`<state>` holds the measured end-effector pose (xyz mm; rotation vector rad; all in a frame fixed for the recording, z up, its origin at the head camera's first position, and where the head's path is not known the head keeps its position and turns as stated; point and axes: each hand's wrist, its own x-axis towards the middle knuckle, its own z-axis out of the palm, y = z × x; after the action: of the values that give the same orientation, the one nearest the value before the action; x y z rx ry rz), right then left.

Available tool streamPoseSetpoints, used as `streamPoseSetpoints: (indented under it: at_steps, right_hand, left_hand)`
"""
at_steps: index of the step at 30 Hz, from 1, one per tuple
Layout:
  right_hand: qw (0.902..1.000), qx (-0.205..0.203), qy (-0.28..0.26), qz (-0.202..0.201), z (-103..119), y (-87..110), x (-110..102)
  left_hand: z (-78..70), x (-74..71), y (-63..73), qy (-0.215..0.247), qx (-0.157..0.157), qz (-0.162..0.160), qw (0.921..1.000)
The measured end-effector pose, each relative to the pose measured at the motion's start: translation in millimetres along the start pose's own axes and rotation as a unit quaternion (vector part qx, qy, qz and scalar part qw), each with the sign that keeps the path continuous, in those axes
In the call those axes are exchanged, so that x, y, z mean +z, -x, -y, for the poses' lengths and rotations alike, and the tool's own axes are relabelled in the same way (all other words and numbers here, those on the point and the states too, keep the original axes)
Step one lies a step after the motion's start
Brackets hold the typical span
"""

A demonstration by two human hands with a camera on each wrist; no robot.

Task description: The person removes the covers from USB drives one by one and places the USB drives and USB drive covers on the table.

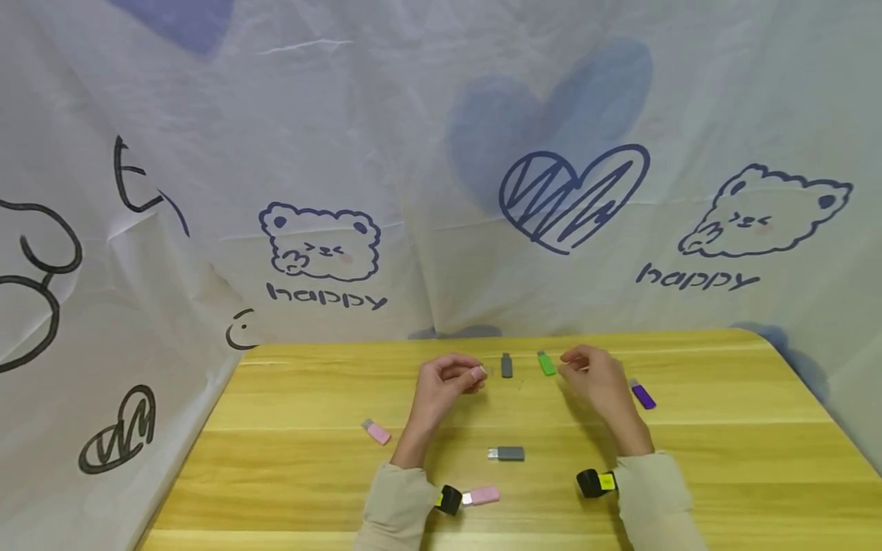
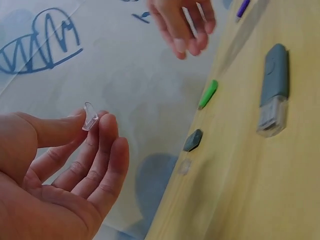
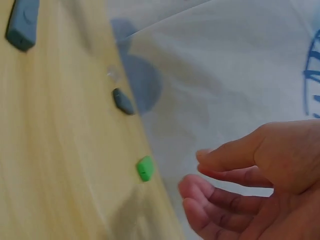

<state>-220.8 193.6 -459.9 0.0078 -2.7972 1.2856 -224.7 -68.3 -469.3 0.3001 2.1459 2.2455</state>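
Between thumb and fingertips, my left hand (image 1: 448,383) pinches a small clear plastic cap (image 2: 90,116), held above the table. My right hand (image 1: 596,379) hovers to the right with loosely bent fingers and a gap under the thumb, nothing in it. Closest to it is a green USB stick (image 1: 547,363) at the back of the table. A grey USB stick (image 1: 507,366) lies between the hands, with a second clear cap (image 2: 185,166) beside it. Nearer the front is another grey USB stick (image 1: 510,454); its plug end wears a clear cover in the left wrist view.
A purple USB stick (image 1: 644,395) lies right of my right hand. One pink USB stick (image 1: 377,431) is left of my left forearm, another pink stick (image 1: 485,495) beside the left wrist camera (image 1: 450,500). A printed cloth (image 1: 413,153) hangs behind the wooden table (image 1: 289,490).
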Motion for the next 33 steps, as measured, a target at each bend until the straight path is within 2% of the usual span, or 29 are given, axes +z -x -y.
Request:
streamPoseSetpoints:
  at_steps: [5,10,15,19,21,23,26,30,32,33]
  right_hand:
    - [0.9999,0.007,-0.003,0.012,-0.5,18.7,-13.2]
    - [0.9997,0.01,-0.014,0.019,-7.5,26.6,-27.1]
    - [0.9999,0.01,-0.013,0.003,-19.5,29.4,-42.4]
    - [0.9999,0.011,-0.008,-0.004,-27.4,31.6,-52.7]
    - [0.9998,0.015,-0.006,-0.01,-31.4,33.2,-58.0]
    - [0.9995,0.025,-0.01,-0.014,-36.3,34.8,-64.1]
    - [0.9986,0.048,-0.008,-0.018,-44.6,37.8,-73.6]
    - [0.9976,0.067,0.001,-0.018,-55.6,41.3,-84.6]
    - [0.9976,0.066,0.003,-0.018,-60.3,42.7,-88.4]
    - [0.9978,0.064,0.002,-0.019,-62.2,43.4,-89.8]
  left_hand:
    - [1.6,12.2,1.6,-0.043,-0.002,0.023,0.9988]
    - [2.0,21.9,-0.5,-0.061,-0.013,0.022,0.9978]
    - [-0.8,34.6,-14.7,-0.089,-0.017,0.048,0.9947]
    - [-0.1,45.5,-29.8,-0.158,0.001,0.061,0.9855]
    - [0.9,51.3,-37.9,-0.209,0.015,0.07,0.9753]
    - [2.4,57.1,-46.3,-0.267,0.035,0.081,0.9596]
    - [5.1,65.2,-56.5,-0.335,0.046,0.091,0.9366]
    - [12.4,73.8,-65.3,-0.402,0.035,0.091,0.9105]
    - [15.6,78.3,-67.6,-0.436,0.031,0.093,0.8946]
    - [16.9,80.6,-68.5,-0.456,0.033,0.097,0.8841]
